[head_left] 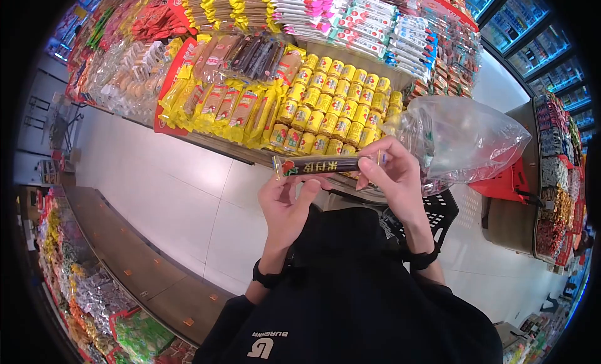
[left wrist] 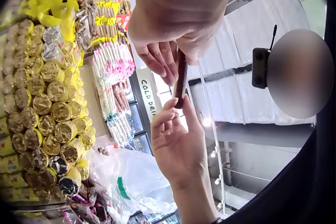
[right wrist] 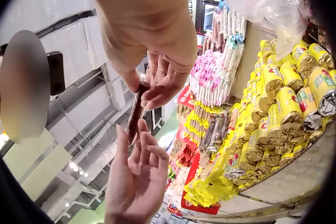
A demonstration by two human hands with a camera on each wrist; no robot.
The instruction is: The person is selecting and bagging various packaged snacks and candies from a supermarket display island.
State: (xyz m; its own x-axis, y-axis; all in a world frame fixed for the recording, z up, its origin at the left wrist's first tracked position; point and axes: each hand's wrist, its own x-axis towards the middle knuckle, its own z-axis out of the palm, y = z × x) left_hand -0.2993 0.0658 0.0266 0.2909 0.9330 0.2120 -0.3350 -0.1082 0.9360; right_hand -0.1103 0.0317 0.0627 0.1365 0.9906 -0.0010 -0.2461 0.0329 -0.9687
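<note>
A dark brown haw roll (head_left: 325, 165) in a clear wrapper, with yellow characters and a red fruit picture, lies crosswise between the two hands. The right hand (head_left: 397, 176) pinches its right end between thumb and fingers. At the other end the left hand (head_left: 285, 204) holds it from below, its fingers behind the roll and the thumb close under its edge. Seen from the left wrist, the roll (left wrist: 181, 79) spans from the left hand (left wrist: 178, 29) to the right hand (left wrist: 181, 153). The right wrist view shows the left fingers and thumb around the roll (right wrist: 137, 113).
Beyond the hands, a display holds stacked yellow cylindrical packs (head_left: 332, 107), similar dark rolls (head_left: 253, 56) and yellow-wrapped bars (head_left: 228, 107). A clear plastic bag (head_left: 469, 135) is at the right, near a red basket (head_left: 504, 182). A brown counter (head_left: 138, 264) stands at lower left.
</note>
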